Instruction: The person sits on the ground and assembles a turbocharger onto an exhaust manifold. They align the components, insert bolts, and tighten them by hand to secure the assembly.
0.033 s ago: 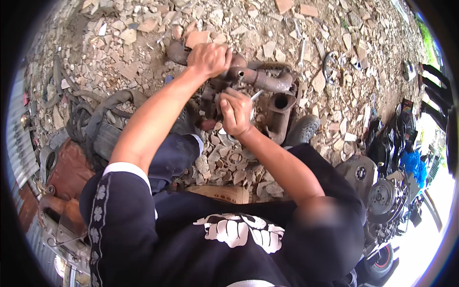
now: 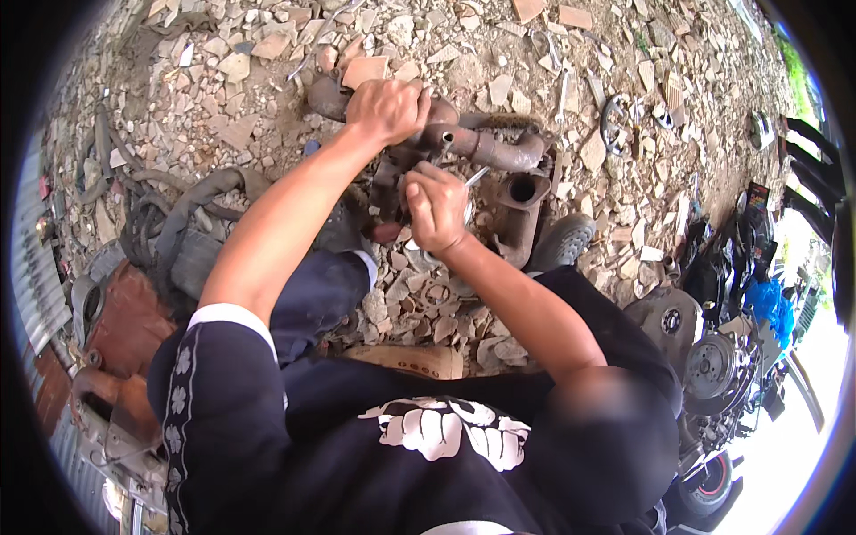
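Left hand [image 2: 388, 111]: grip closed on rusty pipework [image 2: 508, 152]. Right hand [image 2: 434, 207]: grip around slim metal rod [image 2: 478, 176]. Nearby open-ended pipe [image 2: 517, 220], dark inside.

Ground, centre: left hand [image 2: 385, 113], one; right hand [image 2: 434, 209], one; rusty pipework [image 2: 508, 150], one assembly; slim metal shaft [image 2: 478, 176], one. Ground, toward far edge: long wrench [image 2: 563, 94], one clearly seen; dark ring [image 2: 605, 127], one. Ground, right edge: blue plastic bag [image 2: 772, 308], one; wheel [image 2: 707, 497], one. Stones and shards [image 2: 236, 132], beyond counting
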Action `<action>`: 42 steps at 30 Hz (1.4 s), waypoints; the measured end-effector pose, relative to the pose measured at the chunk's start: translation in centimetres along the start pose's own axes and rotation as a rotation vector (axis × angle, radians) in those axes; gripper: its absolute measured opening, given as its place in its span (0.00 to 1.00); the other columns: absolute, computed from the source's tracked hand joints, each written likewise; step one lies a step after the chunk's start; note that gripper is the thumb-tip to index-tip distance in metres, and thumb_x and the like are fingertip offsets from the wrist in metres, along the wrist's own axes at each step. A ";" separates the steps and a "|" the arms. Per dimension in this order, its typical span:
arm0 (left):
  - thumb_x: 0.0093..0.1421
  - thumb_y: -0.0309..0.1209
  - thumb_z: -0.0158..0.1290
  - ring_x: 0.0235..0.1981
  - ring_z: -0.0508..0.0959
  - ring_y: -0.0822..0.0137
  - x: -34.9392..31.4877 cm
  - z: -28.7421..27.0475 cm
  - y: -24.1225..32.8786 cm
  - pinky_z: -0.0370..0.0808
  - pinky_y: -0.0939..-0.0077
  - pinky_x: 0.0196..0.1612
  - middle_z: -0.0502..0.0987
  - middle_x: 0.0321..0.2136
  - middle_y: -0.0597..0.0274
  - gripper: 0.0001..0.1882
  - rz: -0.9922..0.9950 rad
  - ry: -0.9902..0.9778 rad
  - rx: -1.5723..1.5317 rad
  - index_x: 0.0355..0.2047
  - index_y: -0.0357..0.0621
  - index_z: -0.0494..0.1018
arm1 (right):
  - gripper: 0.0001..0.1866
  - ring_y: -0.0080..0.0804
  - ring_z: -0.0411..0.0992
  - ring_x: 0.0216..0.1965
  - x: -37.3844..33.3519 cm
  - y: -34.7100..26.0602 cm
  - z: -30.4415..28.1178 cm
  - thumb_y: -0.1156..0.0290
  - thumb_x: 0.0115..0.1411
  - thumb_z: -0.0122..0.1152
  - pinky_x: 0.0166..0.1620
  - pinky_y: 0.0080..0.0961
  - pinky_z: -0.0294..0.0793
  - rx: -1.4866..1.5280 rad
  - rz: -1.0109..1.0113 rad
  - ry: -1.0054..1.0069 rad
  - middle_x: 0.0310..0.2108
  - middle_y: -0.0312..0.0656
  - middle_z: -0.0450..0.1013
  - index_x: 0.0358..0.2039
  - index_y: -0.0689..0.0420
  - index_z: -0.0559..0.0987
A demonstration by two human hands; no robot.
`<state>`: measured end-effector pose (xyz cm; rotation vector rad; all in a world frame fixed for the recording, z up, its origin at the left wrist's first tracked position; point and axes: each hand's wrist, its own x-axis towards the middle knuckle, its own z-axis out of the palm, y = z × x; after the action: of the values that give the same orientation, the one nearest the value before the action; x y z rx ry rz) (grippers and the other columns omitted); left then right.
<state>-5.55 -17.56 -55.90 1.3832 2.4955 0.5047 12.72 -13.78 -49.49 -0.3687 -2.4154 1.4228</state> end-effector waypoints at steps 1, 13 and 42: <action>0.69 0.43 0.45 0.22 0.84 0.52 -0.1 0.2 -0.1 0.83 0.56 0.28 0.83 0.21 0.49 0.23 0.000 0.004 -0.021 0.24 0.45 0.82 | 0.17 0.50 0.68 0.22 -0.2 -0.3 0.3 0.62 0.64 0.50 0.27 0.43 0.65 -0.010 0.001 0.005 0.21 0.45 0.65 0.21 0.57 0.75; 0.70 0.42 0.46 0.16 0.82 0.54 -0.1 0.4 -0.6 0.79 0.59 0.21 0.80 0.15 0.51 0.25 0.055 0.120 -0.021 0.17 0.47 0.80 | 0.21 0.49 0.65 0.20 0.6 -0.8 2.0 0.65 0.70 0.42 0.29 0.40 0.62 -0.188 0.024 0.074 0.18 0.42 0.64 0.19 0.54 0.71; 0.68 0.45 0.44 0.27 0.85 0.46 0.1 -1.2 0.5 0.83 0.51 0.33 0.84 0.26 0.46 0.24 -0.028 -0.025 0.002 0.28 0.43 0.84 | 0.13 0.51 0.71 0.21 0.2 -1.2 1.4 0.68 0.62 0.53 0.29 0.43 0.71 -0.125 0.001 0.160 0.21 0.45 0.70 0.21 0.58 0.77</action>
<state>-5.66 -17.42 -54.60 1.3447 2.4928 0.4760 11.92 -15.43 -49.03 -0.4936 -2.3787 1.1973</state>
